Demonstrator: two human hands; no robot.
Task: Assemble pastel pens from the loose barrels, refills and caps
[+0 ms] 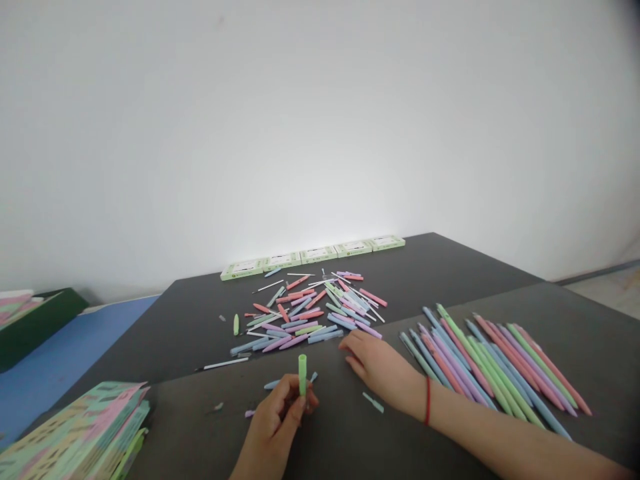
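Observation:
My left hand (280, 417) is closed around a light green pen barrel (303, 373), held upright with its hollow end up. Just behind that hand, a blue pen part (272, 385) lies partly hidden. My right hand (369, 360), with a red string (428, 400) at the wrist, hovers palm down at the near edge of a heap of pastel pen parts (300, 320). Its fingers are bent and apart, and nothing shows between them. Thin white refills (225, 364) lie in and around the heap. A small pale green clip piece (373, 402) rests below the right hand.
To the right, assembled-looking pastel pens (480, 367) lie side by side under my forearm. Several flat green boxes (319, 255) line the table's back edge by the wall. Printed cartons (75, 433) are stacked at lower left. A dark green box (43, 327) stands on a blue surface (105, 340).

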